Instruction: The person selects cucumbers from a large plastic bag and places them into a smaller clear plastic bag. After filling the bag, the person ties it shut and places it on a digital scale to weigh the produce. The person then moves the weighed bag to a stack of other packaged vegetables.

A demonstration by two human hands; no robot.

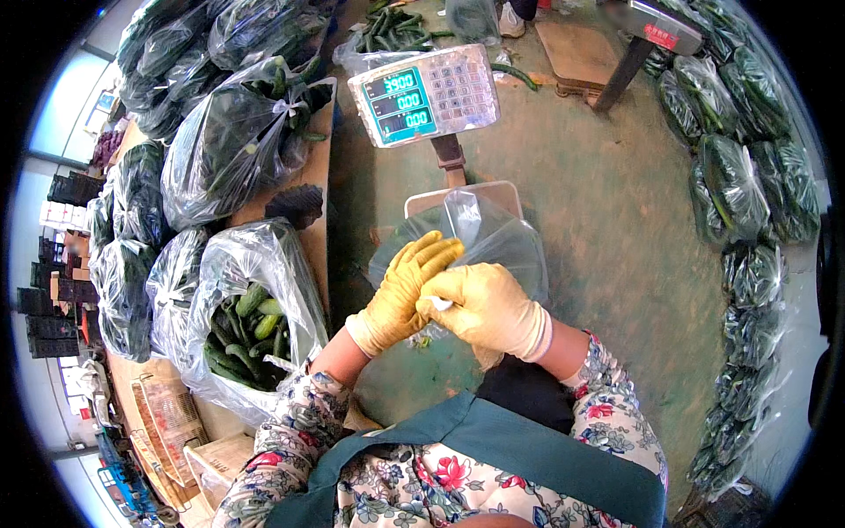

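My left hand [404, 290], in a yellow work glove, is held with its fingers stretched out. Against its palm side rests my right hand [492, 307], also gloved and curled into a fist. A small white piece [440, 303], too little of it showing to name, pokes out from the right fingers. Beyond and below both hands, a clear plastic bag [508, 241] spreads over the platform [503, 191] of a digital scale. The scale's lit display head [426, 96] stands on a post behind it. The hands hide part of the bag.
At left, an open plastic bag of cucumbers [247, 340] stands by tied cucumber bags [218, 145] on a wooden table [317, 171]. More bagged cucumbers [733, 188] line the right wall. Loose cucumbers [396, 32], a second scale [574, 56] and a person's shoe [511, 20] are ahead.
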